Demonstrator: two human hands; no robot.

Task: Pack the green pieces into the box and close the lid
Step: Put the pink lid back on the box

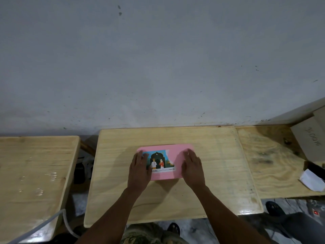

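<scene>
Tabletop carries the pink box at its centre, lid down, sticker up. No green pieces visible, so they're likely inside. Your left hand and right hand lie flat, fingers spread, one on each end, probably pressing the lid evenly so it seats.

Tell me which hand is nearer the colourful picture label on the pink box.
Left. The left hand lies flat on the pink box with its fingers overlapping the picture label's left edge. The right hand rests flat on bare pink lid, just right of the label.
</scene>
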